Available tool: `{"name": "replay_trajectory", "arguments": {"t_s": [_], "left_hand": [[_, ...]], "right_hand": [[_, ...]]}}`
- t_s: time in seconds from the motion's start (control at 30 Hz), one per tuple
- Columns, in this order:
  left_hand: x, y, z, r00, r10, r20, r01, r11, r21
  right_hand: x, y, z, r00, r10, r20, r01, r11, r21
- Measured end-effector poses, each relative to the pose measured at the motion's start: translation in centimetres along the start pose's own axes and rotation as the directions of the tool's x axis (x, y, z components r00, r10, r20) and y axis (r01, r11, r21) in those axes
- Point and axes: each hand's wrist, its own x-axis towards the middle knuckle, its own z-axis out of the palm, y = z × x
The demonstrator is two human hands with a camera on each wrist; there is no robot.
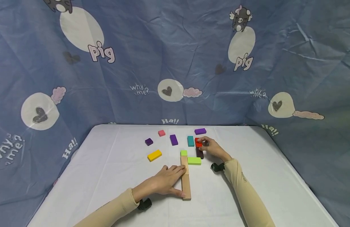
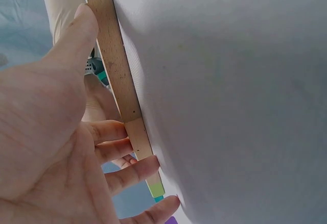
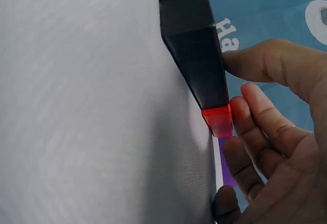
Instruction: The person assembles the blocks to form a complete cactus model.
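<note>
Two wooden blocks [image 1: 185,186] lie end to end, with a small green block [image 1: 183,153] at their far end. My left hand [image 1: 167,179] rests against their left side, thumb by the near end and fingers spread along the farther block. A longer light green block [image 1: 194,161] stands out to the right of this row. Beyond it, a black block [image 3: 196,63] and a red block [image 3: 218,121] are in line. My right hand [image 1: 213,148] touches the right side of these two, with its thumb by the black block and fingertips at the red one.
A teal block [image 1: 190,141] stands just left of the red one. Purple blocks [image 1: 173,140], a dark purple block [image 1: 148,142], a pink block [image 1: 161,133] and a yellow block [image 1: 154,155] lie scattered on the white table [image 1: 107,164]. A patterned blue cloth [image 1: 135,56] hangs behind.
</note>
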Motion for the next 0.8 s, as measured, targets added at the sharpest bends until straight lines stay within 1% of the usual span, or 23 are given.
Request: {"name": "replay_trajectory", "arguments": {"t_s": [0.2,0.4,0.47,0.53,0.6,0.63,0.7,0.73,0.8], "left_hand": [[0.2,0.0,0.0,1.000,-0.004,0.015,0.004,1.000,-0.011],[0.4,-0.2,-0.2,1.000,0.002,0.031,-0.002,1.000,0.008],[0.6,-0.2,-0.5,0.999,0.000,0.037,0.000,1.000,-0.010],[1.0,-0.1,-0.8,0.999,-0.003,0.033,0.005,0.999,-0.048],[1.4,0.0,-1.3,1.000,-0.004,0.002,0.004,0.995,-0.099],[1.6,0.1,-1.5,1.000,-0.003,-0.023,0.000,0.992,-0.129],[2.3,0.0,-2.0,0.996,0.002,-0.093,-0.017,0.987,-0.160],[2.7,-0.1,-2.3,0.991,0.005,-0.131,-0.027,0.986,-0.167],[3.7,-0.5,-3.2,0.977,0.009,-0.213,-0.048,0.983,-0.178]], "right_hand": [[-0.2,0.2,-0.2,1.000,-0.011,0.007,0.011,1.000,0.023],[-0.2,0.6,-0.1,1.000,-0.020,0.014,0.019,0.999,0.034],[-0.2,0.7,-0.2,1.000,-0.022,0.011,0.021,0.999,0.032],[-0.2,0.7,-0.3,1.000,-0.024,0.007,0.024,0.999,0.033],[-0.2,0.8,-0.3,1.000,-0.026,0.004,0.026,0.999,0.039],[-0.2,0.8,-0.3,0.999,-0.033,0.005,0.033,0.999,0.037],[-0.2,0.7,-0.3,0.999,-0.037,0.012,0.036,0.999,0.038],[-0.2,0.6,-0.3,0.999,-0.040,0.017,0.039,0.999,0.037],[-0.2,0.5,-0.2,0.999,-0.044,0.026,0.043,0.998,0.041]]}}
